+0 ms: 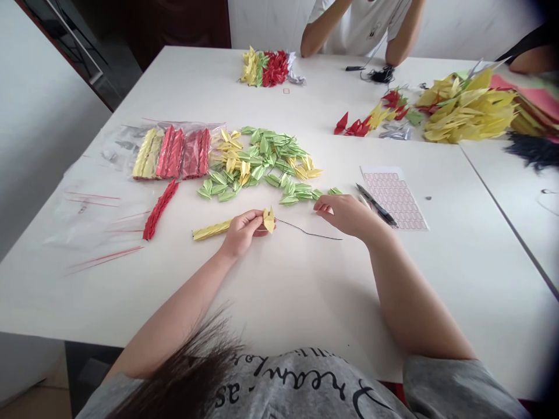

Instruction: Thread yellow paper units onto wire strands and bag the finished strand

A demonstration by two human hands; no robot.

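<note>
My left hand [243, 230] is closed in a pinch on a yellow folded paper crane [269, 220]. From it a dark thread [305, 233] trails right across the table. A compact yellow stick of stacked folded paper [212, 230] lies left of that hand, and a small reddish round object [261, 233] shows beneath it. My right hand [347, 216] is at the right end of the loose green paper cranes [297, 192]. Its fingers are curled together; whatever they hold, if anything, is hidden.
Plastic-bagged yellow and red paper stacks [174, 152] lie left, above a red bundle [160, 210] and thin red strands [105, 260]. Right are a black pen [376, 205] and label sheet [399, 195]. Across the table sits a person [358, 29], near a yellow paper heap [471, 110].
</note>
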